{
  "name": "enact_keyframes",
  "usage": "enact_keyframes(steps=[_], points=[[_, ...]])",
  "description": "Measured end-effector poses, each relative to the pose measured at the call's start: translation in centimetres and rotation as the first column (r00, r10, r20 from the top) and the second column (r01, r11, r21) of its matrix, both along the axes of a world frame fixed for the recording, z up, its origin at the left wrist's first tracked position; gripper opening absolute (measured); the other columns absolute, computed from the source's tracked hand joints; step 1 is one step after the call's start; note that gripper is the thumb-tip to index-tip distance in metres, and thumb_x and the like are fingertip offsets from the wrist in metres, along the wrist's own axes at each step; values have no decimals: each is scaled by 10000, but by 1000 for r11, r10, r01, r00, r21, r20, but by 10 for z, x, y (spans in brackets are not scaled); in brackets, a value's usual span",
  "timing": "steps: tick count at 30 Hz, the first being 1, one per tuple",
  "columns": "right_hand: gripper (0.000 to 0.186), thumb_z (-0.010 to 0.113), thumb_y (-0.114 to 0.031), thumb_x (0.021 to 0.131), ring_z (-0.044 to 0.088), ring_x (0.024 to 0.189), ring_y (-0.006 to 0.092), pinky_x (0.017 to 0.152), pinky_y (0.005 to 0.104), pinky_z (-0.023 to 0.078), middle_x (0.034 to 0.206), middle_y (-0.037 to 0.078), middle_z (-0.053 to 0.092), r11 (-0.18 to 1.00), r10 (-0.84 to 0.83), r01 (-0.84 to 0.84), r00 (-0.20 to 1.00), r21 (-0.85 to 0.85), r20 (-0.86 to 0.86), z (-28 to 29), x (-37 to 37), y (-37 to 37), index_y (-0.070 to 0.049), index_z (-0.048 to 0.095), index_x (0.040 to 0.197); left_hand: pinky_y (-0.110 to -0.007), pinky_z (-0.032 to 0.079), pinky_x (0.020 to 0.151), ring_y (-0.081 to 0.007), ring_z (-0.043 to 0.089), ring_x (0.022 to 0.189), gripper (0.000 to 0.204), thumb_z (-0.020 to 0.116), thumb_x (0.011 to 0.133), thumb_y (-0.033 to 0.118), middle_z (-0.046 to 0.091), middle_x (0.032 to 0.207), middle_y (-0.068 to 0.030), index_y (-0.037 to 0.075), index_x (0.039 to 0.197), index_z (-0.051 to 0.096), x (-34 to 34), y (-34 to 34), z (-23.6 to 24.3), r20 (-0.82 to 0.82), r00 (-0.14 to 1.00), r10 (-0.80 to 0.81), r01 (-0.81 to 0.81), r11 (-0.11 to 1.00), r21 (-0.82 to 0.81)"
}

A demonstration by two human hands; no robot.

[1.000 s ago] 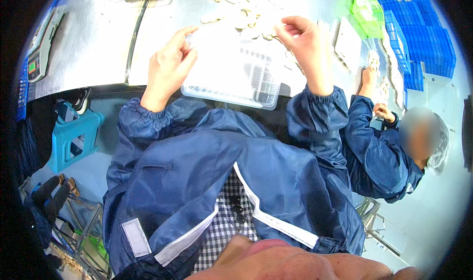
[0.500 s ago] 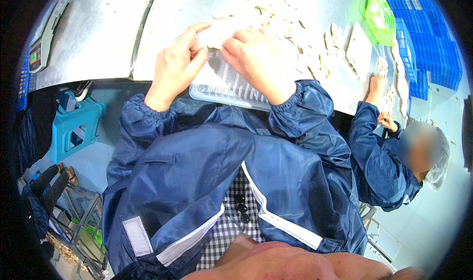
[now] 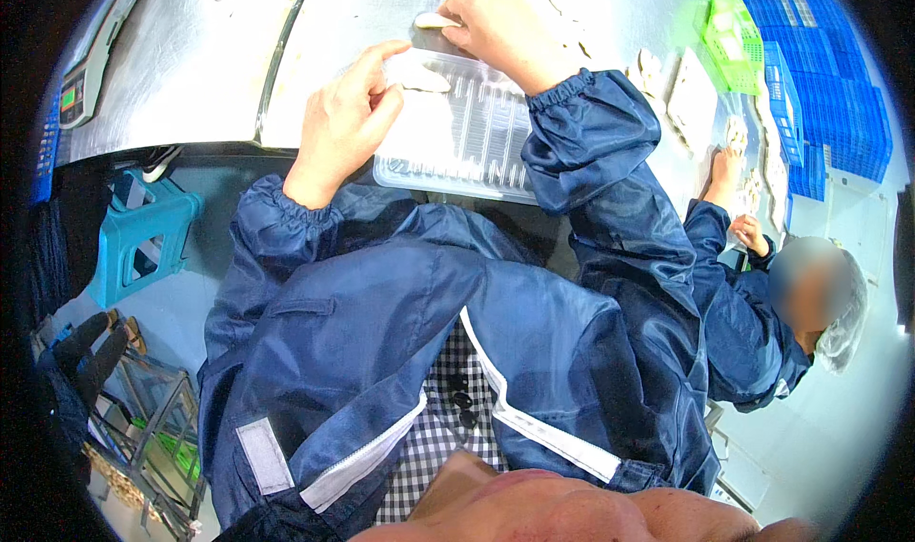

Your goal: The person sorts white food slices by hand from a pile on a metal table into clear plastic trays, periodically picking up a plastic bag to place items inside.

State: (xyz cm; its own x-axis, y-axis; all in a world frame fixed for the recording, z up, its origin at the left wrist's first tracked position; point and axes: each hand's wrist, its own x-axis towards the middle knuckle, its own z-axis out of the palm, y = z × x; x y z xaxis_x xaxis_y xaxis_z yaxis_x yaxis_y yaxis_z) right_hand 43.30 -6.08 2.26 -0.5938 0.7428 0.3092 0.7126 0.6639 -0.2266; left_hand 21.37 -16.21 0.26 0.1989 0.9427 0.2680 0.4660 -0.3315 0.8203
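Note:
A clear plastic tray (image 3: 457, 175) with ribbed slots lies at the table's near edge. One pale, crescent-shaped food piece (image 3: 426, 79) rests in its far left part. Beside the tray's left side is my left hand (image 3: 345, 127), thumb and forefinger apart and nothing between them. Beyond the tray, my right hand (image 3: 496, 27) pinches another pale food piece (image 3: 435, 20) by its right end, thumb against fingers. Several similar pieces lie around and past that hand; glare washes out their detail.
A co-worker (image 3: 753, 304) in a blue jacket handles pale pieces at the right. Near them stand a green basket (image 3: 734, 41) and stacked blue crates (image 3: 839, 94). A scale (image 3: 91, 65) sits at the far left, and a teal stool (image 3: 148, 237) stands below the table.
My right hand has left the tray and moved up and away to the pieces beyond it. A pale piece now shows in the tray. My left hand has barely moved.

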Motion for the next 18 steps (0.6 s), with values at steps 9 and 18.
enact_keyframes(steps=[9,18], points=[[258,706,-252,862,649,817,341,734,419,522,832,181,638,974,-171,147,976,-173,-132,30,3,-26,-3,700,931,-356,476,586,-225,584,590,418,625,868,84,550,678,-93,134,1283,623,-7,-2,4,-29,1000,-1,0,999,-37],[175,727,-200,814,629,889,291,808,418,491,873,86,623,988,-141,149,980,-50,140,46,7,-105,-93,673,942,-335,470,573,-205,565,558,411,630,881,84,533,648,-74,130,1290,626,-11,-2,5,-46,999,7,-8,999,-38]])
